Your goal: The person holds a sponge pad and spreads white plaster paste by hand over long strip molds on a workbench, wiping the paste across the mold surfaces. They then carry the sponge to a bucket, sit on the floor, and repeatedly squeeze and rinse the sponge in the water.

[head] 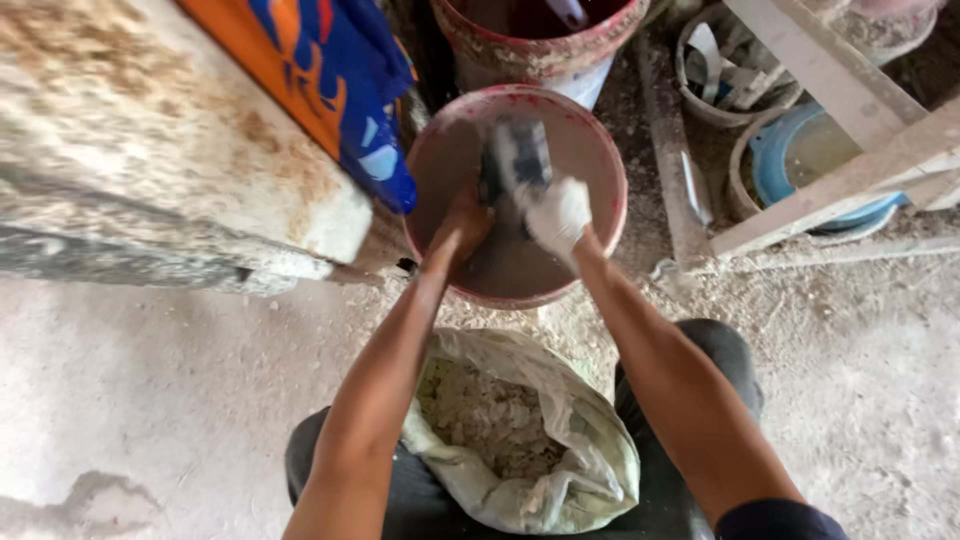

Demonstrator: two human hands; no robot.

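Both my hands reach into a red-rimmed bucket [610, 170] of brownish-grey liquid on the floor ahead of me. My left hand [462, 222] is bare and wet, its fingers closed on a dark object [515, 160] with a pale top that looks blurred. My right hand [556, 213], coated in white powder or wearing a pale glove, grips the same object from the right. Between my knees lies an open whitish sack [590, 440] holding pale crumbly powder [485, 420].
A second red-stained bucket [540, 45] stands behind the first. At left a rough pale slab [150, 150] carries an orange and blue cloth [340, 80]. At right are wooden planks [830, 180], a blue-lined basin [800, 150] and a tub of scraps [730, 75]. The floor is dusty concrete.
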